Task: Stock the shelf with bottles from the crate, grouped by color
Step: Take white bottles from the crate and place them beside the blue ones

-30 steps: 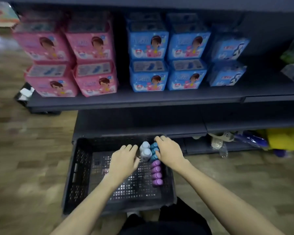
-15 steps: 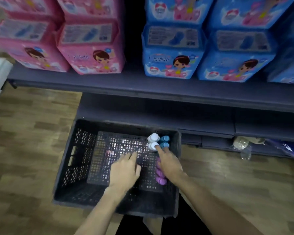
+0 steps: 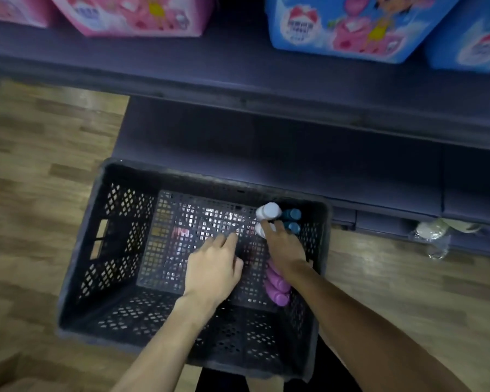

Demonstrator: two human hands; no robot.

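Right hand [image 3: 285,247] hides, perhaps touches, white bottles [image 3: 268,212].

Crate [image 3: 77,267] left half lies open; bottles [image 3: 277,290] crowd its right wall.

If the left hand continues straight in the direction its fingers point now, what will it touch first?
Probably the nearer white-capped bottle, beside the right hand. The left hand points up and right across the black plastic crate, with only bare mesh floor between. Depth is unclear, so it might pass above.
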